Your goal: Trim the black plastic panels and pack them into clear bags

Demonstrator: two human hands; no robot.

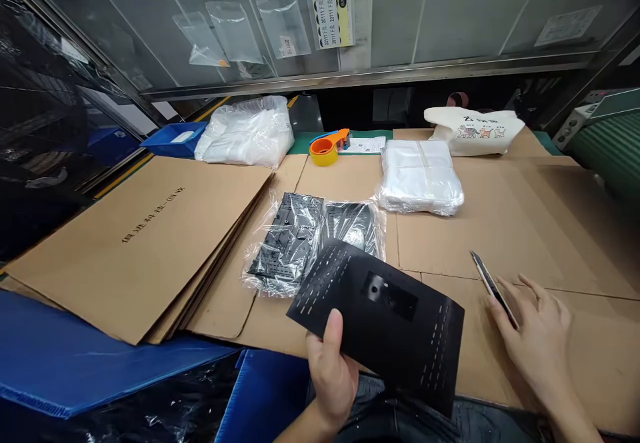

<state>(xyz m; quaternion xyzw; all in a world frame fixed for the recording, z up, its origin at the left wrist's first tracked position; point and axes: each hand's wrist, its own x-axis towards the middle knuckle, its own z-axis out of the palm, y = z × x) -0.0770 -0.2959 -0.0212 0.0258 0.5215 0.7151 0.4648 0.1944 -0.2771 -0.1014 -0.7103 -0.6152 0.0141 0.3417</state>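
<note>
My left hand (333, 370) grips the lower left edge of a black slotted plastic panel (380, 356), thumb on top. The panel is tilted above the table's front edge and has a recessed, glossier rectangle in its face. To the right, my right hand (537, 336) is low over the cardboard with a slim utility knife (493, 286) between thumb and fingers, its tip pointing away from me. Behind the panel lie two clear-bagged black plastic parts, a left one (290, 236) and a right one (353, 223), the latter partly covered by the panel.
Stacked flat cardboard sheets (145, 243) lie at the left. Farther back are a bundle of clear bags (420, 176), a tape dispenser (327, 150), a white plastic bag (245, 133), a blue tray (173, 140) and a white cloth pouch (477, 130). Blue bins (265, 396) stand below the table edge.
</note>
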